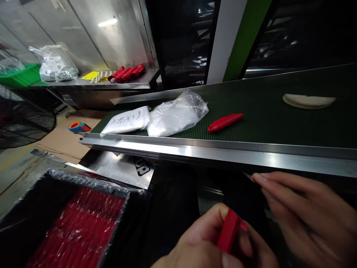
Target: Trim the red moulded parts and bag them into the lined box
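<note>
My left hand is closed around a red plastic part, whose flat-sided end points up between thumb and fingers. My right hand is beside it, thumb and fingertips pinched on a small, thin, pointed sliver, perhaps a blade; its kind is too small to make out. The two hands are apart, both below the conveyor's near rail. Another red plastic part lies on the dark green conveyor belt, beyond my hands.
Plastic bags lie on the belt's left part. A cream curved piece lies at right. A metal rail edges the belt. Lower left stands a plastic-lined box of red parts. More red parts sit on a steel shelf; a fan stands left.
</note>
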